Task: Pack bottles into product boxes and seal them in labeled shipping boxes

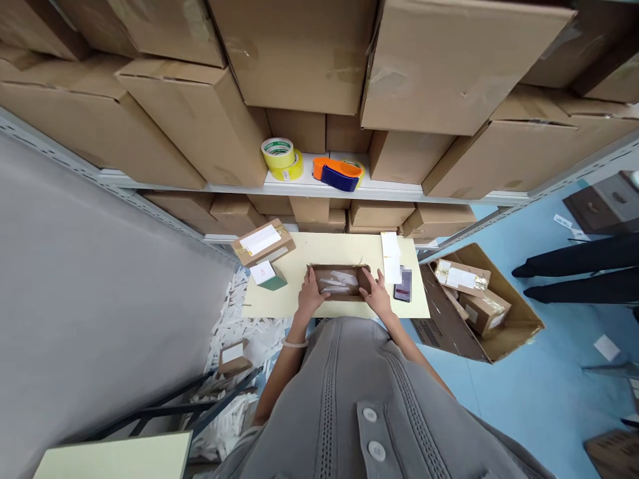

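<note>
Small open cardboard box (339, 268) sits mid-table (324, 249), white packets inside. Left hand (310, 293) grasps its left end and right hand (378, 295) its right end, fingers curled over the walls. Phone (403, 285) lies just beside the right hand; paper slip (391, 256) is above it.

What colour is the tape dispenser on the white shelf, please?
The plastic tape dispenser is orange and dark blue; the head view shows it best.
</note>
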`<action>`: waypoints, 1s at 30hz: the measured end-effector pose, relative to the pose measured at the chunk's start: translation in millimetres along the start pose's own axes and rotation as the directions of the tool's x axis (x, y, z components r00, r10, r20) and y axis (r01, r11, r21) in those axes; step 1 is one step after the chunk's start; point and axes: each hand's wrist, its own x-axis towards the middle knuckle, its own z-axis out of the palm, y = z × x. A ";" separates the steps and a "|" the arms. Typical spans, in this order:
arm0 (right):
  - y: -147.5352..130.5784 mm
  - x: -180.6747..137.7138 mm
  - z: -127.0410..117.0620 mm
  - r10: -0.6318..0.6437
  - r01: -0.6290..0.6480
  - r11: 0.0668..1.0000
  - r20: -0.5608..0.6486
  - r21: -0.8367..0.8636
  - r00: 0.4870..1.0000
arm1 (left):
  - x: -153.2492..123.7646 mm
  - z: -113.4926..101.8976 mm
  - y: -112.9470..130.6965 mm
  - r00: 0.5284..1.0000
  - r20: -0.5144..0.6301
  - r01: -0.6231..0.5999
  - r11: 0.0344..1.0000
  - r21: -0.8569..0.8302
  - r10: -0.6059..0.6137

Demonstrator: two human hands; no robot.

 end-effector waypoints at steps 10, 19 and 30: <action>1.5 8.9 12.9 -0.050 0.058 0.992 0.074 -0.108 0.996 | -12.9 -46.1 4.3 0.895 -0.445 0.100 0.967 0.233 0.015; -3.7 11.1 14.7 -0.093 0.103 0.988 0.087 -0.111 0.992 | 27.7 -74.4 -42.0 0.798 -0.508 0.437 0.891 0.119 -0.324; -1.8 8.0 11.4 -0.117 0.126 0.989 0.113 -0.078 0.987 | 10.6 -78.7 -70.8 0.739 -0.633 0.313 0.949 0.020 -0.230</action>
